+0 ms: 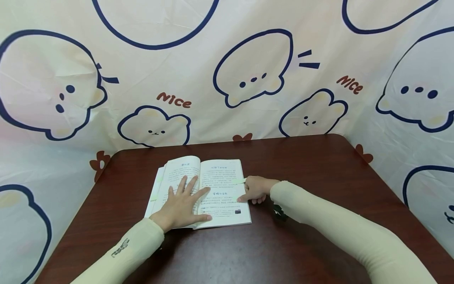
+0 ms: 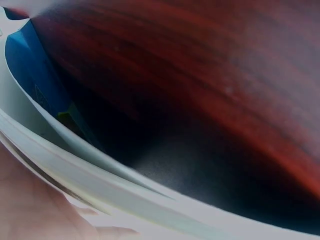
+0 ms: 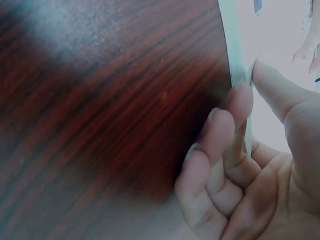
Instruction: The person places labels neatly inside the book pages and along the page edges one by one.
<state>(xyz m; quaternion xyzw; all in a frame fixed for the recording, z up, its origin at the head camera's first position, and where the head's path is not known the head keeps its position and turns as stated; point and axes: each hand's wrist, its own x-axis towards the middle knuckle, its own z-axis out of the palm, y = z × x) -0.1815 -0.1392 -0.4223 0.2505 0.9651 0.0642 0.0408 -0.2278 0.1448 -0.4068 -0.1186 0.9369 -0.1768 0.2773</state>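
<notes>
An open book [image 1: 220,169] with printed pages lies on the brown table. My left hand [image 1: 181,205] rests on it with fingers spread, across the left page and the centre fold. In the left wrist view, part of that hand [image 2: 35,210] shows beside the curved page edges [image 2: 100,175], with a blue cover [image 2: 37,70] beneath. My right hand [image 1: 256,189] is at the book's right edge. The right wrist view shows its thumb [image 3: 280,90] on the page and its curled fingers at the edge, pinching it. A pale green sticky tab [image 1: 239,181] lies near the right index finger.
More pale tabs stick to the left pages, one at the left edge [image 1: 153,198]. The brown table [image 1: 301,157] extends around the book. A cream cloth [image 1: 198,71] with navy cartoon outlines hangs behind and on both sides.
</notes>
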